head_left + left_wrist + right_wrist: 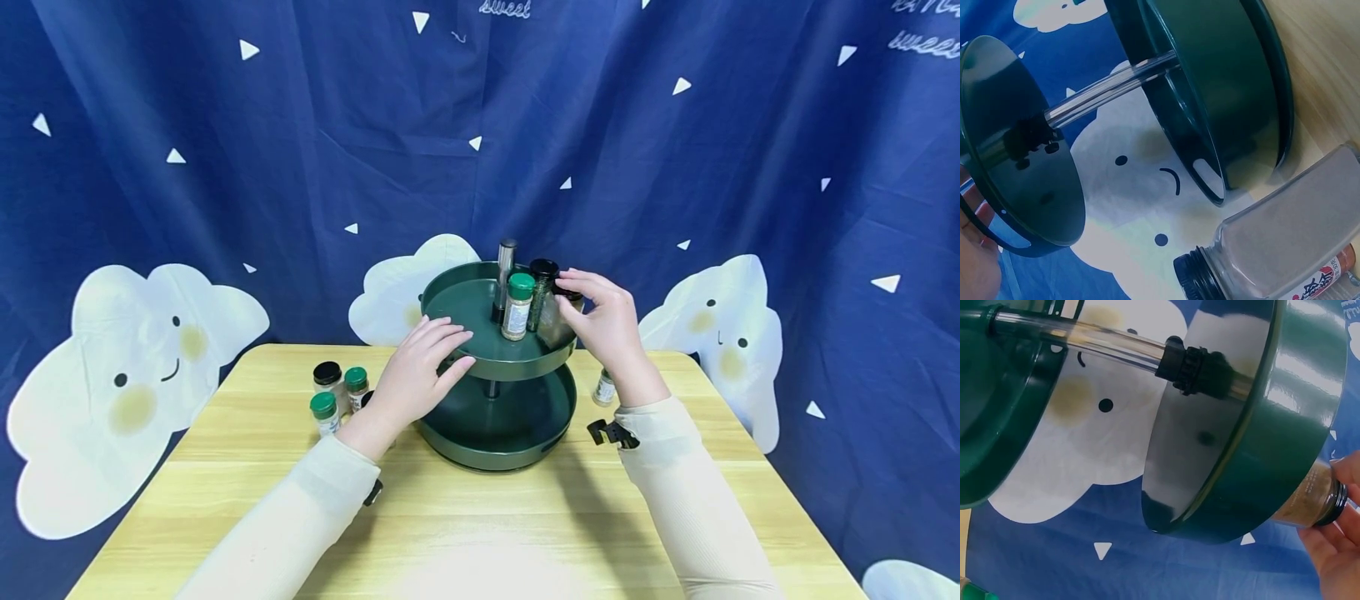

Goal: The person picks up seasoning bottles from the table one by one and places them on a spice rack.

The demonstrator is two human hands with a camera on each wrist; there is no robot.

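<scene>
A dark green two-tier round rack (495,365) stands on the table. My right hand (606,321) grips a black-lidded spice jar (1307,497) at the right of the upper tier; brown contents show through its side in the right wrist view. Beside it on that tier are a dark jar with a black lid (542,292), a green-capped spice bottle (517,312) and a tall bottle with a grey cap (504,275). My left hand (416,371) is at the upper tier's left rim, fingers extended; whether it touches the rim I cannot tell.
Left of the rack stand several spice bottles, among them a green-capped one (325,408) and a black-lidded one (327,377). A small bottle (604,388) stands right of the rack, partly behind my right wrist. A blue curtain (480,100) hangs behind the wooden table (495,533).
</scene>
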